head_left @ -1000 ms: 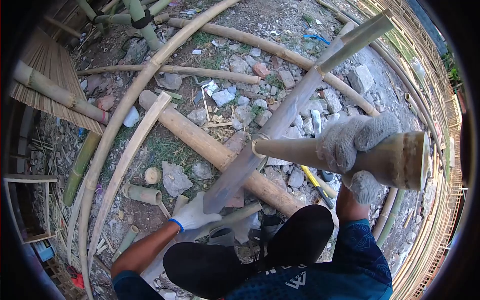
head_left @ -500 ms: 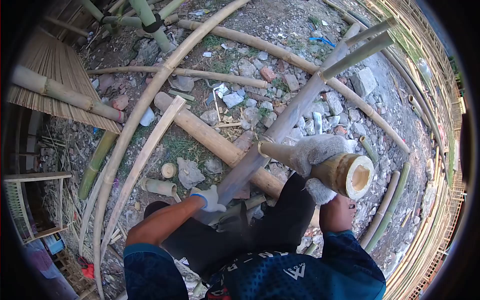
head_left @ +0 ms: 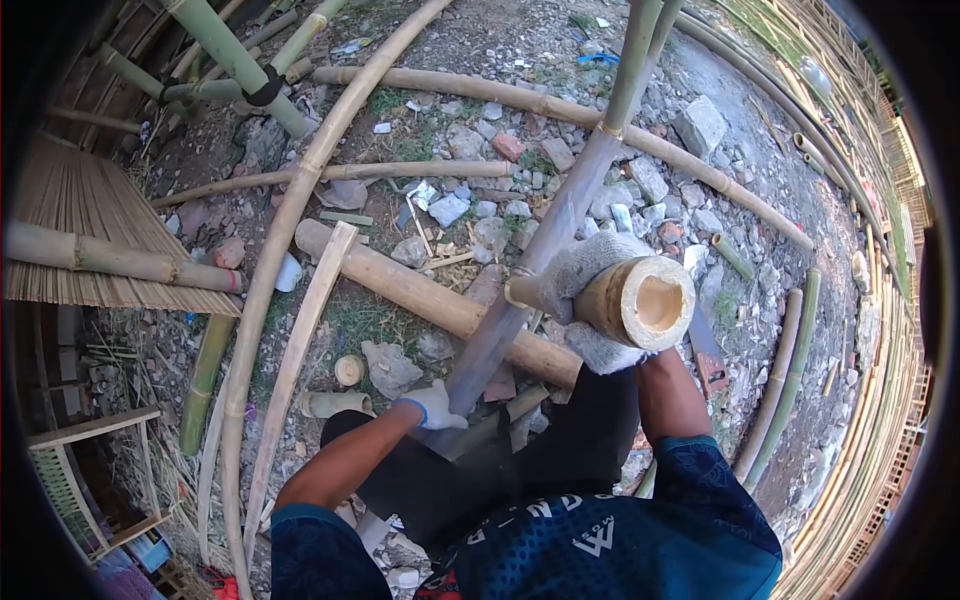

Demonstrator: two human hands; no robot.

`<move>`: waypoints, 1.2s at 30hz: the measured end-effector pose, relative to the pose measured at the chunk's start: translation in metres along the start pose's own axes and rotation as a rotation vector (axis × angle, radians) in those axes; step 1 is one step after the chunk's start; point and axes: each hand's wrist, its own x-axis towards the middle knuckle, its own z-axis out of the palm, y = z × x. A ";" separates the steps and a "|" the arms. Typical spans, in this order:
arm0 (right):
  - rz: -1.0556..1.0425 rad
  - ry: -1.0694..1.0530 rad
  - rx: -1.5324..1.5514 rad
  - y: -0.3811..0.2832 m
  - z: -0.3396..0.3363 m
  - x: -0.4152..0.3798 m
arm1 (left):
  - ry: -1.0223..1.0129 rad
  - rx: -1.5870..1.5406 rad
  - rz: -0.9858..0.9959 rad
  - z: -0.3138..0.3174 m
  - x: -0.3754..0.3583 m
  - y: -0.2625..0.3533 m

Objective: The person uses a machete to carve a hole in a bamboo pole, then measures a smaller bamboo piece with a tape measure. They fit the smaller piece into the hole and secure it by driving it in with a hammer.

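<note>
My right hand (head_left: 590, 290), in a grey knitted glove, is wrapped round a thick bamboo piece (head_left: 655, 300) whose hollow cut end faces up toward me. A narrower stub (head_left: 522, 291) sticks out on its left, over a long dark-grey pole (head_left: 560, 215). My left hand (head_left: 436, 406), in a white glove with a blue cuff, rests on the lower part of that pole; what its fingers grip, if anything, cannot be made out. At the pole's far part stand green bamboo lengths (head_left: 632, 75). Beneath the pole crosses a thick tan bamboo log (head_left: 420, 290).
Long bamboo poles (head_left: 285, 240) lie across rubble ground. A pale split strip (head_left: 300, 370) leans at the left. A saw (head_left: 708, 355) lies right of my right forearm. Cut bamboo pieces (head_left: 335, 404) lie near my left forearm. A woven mat (head_left: 90, 220) is at the far left.
The thick bamboo piece in my right hand has moved left and up in view. The camera view has shifted, and the saw now shows beside my right forearm. My left hand stays on the pole.
</note>
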 end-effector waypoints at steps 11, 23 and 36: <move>-0.293 -0.112 -0.548 -0.027 0.042 0.073 | 0.533 -0.550 0.063 -0.007 0.017 0.026; -0.143 0.020 -0.467 -0.037 0.085 0.115 | 0.697 -0.603 -0.061 0.012 0.017 0.044; -0.182 -0.239 0.094 -0.042 0.032 0.075 | 0.805 -0.468 -0.077 0.026 0.020 0.058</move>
